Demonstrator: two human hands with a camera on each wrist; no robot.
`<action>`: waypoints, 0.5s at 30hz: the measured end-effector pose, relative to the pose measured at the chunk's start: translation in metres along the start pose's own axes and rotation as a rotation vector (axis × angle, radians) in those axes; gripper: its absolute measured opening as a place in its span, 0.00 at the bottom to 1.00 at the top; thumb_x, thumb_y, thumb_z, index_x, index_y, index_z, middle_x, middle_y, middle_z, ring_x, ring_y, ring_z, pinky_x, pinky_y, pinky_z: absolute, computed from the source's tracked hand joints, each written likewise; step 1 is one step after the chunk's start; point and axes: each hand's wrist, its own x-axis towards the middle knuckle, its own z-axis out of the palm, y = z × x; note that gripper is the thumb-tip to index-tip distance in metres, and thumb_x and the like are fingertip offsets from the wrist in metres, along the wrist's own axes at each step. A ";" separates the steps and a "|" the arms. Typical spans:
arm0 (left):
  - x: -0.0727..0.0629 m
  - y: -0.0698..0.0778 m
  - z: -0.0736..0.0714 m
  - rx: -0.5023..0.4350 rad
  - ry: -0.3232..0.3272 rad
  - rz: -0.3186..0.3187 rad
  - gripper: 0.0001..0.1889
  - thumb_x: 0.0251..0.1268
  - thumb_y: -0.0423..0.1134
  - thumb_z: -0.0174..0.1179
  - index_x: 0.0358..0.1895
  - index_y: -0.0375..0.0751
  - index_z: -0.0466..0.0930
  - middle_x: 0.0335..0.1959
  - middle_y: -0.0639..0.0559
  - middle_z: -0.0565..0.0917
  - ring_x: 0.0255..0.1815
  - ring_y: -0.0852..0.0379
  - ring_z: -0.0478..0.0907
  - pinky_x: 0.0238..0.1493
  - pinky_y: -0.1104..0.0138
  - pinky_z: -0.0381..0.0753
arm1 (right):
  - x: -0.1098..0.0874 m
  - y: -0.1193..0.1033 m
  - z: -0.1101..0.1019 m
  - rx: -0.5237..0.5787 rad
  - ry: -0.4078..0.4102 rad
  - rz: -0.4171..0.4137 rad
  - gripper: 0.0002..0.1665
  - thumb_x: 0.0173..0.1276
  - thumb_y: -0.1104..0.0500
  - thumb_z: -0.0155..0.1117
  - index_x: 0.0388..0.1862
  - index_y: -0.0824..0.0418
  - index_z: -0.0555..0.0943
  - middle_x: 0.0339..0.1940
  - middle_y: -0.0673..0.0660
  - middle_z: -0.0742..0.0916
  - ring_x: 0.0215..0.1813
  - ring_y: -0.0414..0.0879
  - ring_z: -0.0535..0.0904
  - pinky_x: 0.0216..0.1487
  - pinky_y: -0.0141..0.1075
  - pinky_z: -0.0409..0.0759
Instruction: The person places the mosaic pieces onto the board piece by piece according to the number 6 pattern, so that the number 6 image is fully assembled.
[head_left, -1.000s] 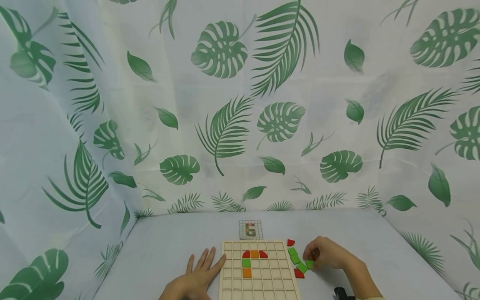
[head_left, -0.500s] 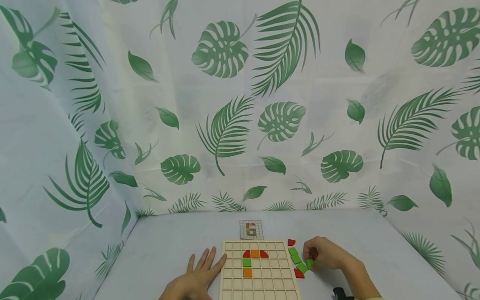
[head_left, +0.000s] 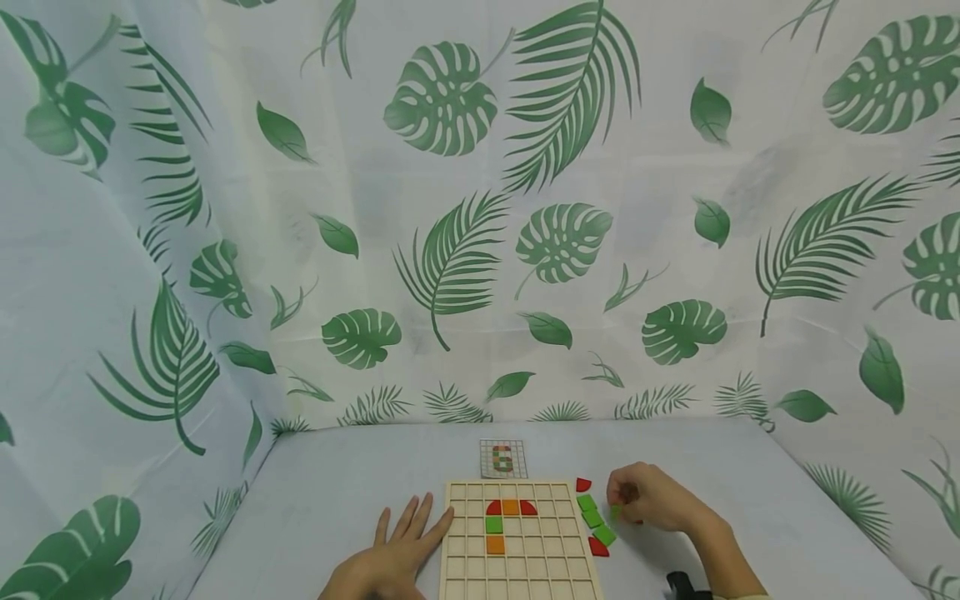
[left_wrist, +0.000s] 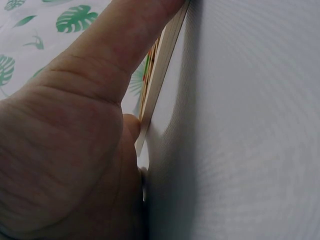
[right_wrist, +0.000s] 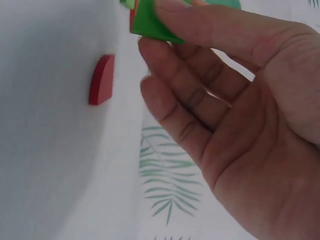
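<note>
My right hand (head_left: 654, 497) pinches a green square tile (right_wrist: 156, 22) between thumb and fingers, raised off the table right of the board. Spread flat on the table, my left hand (head_left: 393, 546) has its thumb against the left edge of the wooden grid board (head_left: 517, 568). In the board's cells lie two red quarter-round tiles (head_left: 528, 507), an orange tile (head_left: 511, 507) between them, a green tile (head_left: 493, 525) lower left and another orange tile (head_left: 495, 544) below that. In the left wrist view, the thumb (left_wrist: 100, 55) covers part of the board's edge.
Right of the board lie several loose green tiles (head_left: 592, 518) in a row, with a red quarter-round tile (head_left: 583, 484) behind and another red piece (right_wrist: 102, 81) in front. A small pattern card (head_left: 503, 458) lies behind the board. Leaf-printed cloth (head_left: 480, 250) surrounds the table.
My right hand has picked up the green tile from the table and lifted it slightly, away from the other loose tiles. The left hand and the board's tiles stay as they were.
</note>
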 end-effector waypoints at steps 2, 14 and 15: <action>0.000 0.000 0.000 0.004 0.002 0.000 0.68 0.42 0.67 0.81 0.86 0.64 0.45 0.88 0.38 0.39 0.87 0.33 0.32 0.76 0.26 0.28 | 0.002 -0.002 0.000 0.021 0.020 -0.014 0.10 0.60 0.69 0.75 0.33 0.58 0.82 0.30 0.51 0.85 0.32 0.46 0.79 0.28 0.36 0.79; 0.001 -0.001 0.000 0.014 -0.006 -0.006 0.67 0.43 0.68 0.79 0.86 0.65 0.45 0.88 0.39 0.39 0.87 0.34 0.32 0.77 0.27 0.29 | 0.013 -0.021 0.013 0.034 0.155 -0.197 0.03 0.73 0.64 0.68 0.39 0.59 0.81 0.39 0.53 0.89 0.39 0.51 0.88 0.39 0.33 0.85; 0.001 -0.001 0.000 0.013 -0.004 -0.008 0.67 0.43 0.68 0.79 0.86 0.65 0.45 0.88 0.39 0.39 0.87 0.34 0.32 0.77 0.27 0.29 | 0.014 -0.022 0.015 0.028 0.167 -0.202 0.02 0.73 0.63 0.68 0.40 0.58 0.82 0.39 0.53 0.89 0.39 0.51 0.88 0.40 0.32 0.85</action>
